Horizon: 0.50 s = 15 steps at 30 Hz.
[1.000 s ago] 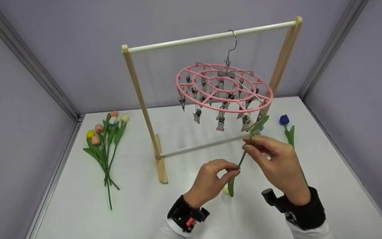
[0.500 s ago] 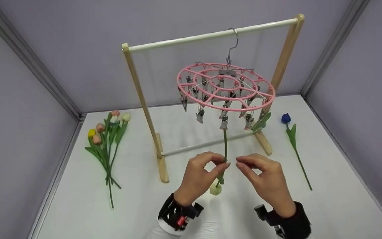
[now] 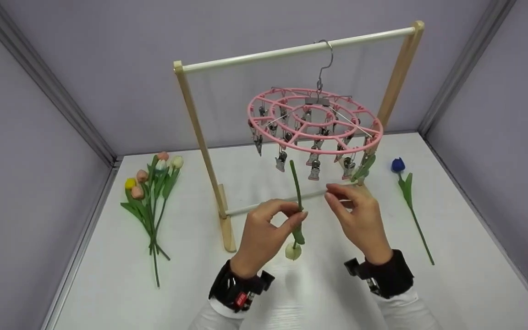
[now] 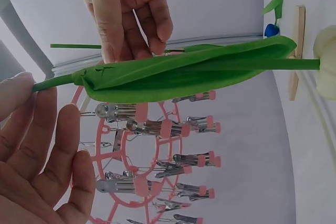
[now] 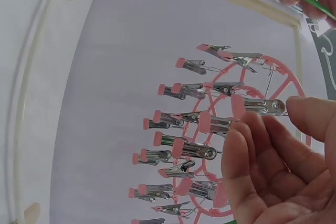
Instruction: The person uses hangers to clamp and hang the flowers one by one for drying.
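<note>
My left hand (image 3: pixel 268 229) pinches the green stem of a white artificial tulip (image 3: pixel 293 251) between thumb and fingers. The bloom points down and the bare stem end rises just under the front clips. My right hand (image 3: pixel 360 217) holds nothing; its thumb and fingertips are apart, below the hanger's front clips. In the right wrist view they come close to a metal clip (image 5: pixel 257 106) with pink tips. Above both hands hangs a round pink clip hanger (image 3: pixel 300 143). Another green-leaved stem (image 3: pixel 365 167) hangs at its right side.
A wooden stand (image 3: pixel 200 133) with a white top bar (image 3: pixel 255 57) carries the hanger by a metal hook. Several tulips (image 3: pixel 154 183) lie bunched at the left on the white table (image 3: pixel 103 284). One blue tulip (image 3: pixel 398 165) lies at the right.
My right hand has let go of the stem and then risen toward the clips. My left hand has moved left with the white tulip, its stem swinging from leaning right to leaning slightly left.
</note>
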{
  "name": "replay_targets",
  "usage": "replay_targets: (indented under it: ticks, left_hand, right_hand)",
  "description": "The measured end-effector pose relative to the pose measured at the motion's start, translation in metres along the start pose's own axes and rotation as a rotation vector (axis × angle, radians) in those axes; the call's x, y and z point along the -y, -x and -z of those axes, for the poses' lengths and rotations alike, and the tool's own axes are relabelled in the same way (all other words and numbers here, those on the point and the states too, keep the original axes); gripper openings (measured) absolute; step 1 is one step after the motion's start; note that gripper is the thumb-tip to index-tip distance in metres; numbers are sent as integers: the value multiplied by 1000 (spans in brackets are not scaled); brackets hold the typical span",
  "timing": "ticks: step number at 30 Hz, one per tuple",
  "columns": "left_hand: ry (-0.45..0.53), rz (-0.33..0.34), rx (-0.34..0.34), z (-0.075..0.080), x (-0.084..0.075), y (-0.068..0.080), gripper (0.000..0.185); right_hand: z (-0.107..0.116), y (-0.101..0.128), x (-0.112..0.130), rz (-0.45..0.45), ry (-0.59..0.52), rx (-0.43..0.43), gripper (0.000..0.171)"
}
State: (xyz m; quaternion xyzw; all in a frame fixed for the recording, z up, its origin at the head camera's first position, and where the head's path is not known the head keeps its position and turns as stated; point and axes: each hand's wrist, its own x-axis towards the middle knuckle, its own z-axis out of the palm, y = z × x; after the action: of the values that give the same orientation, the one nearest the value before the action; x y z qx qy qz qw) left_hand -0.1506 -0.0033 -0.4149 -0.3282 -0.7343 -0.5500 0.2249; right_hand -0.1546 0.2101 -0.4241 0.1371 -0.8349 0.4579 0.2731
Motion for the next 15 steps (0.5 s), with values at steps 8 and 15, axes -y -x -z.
replay_targets:
  ticks: [8, 15]
  left_hand:
    - [-18, -17, 12, 4, -2, -6, 15]
    - [-17, -17, 16, 4, -1, -8, 15]
  right_hand:
    - [1, -17, 2, 41, 248, -216, 24]
    - [6, -20, -8, 56, 371, -351, 30]
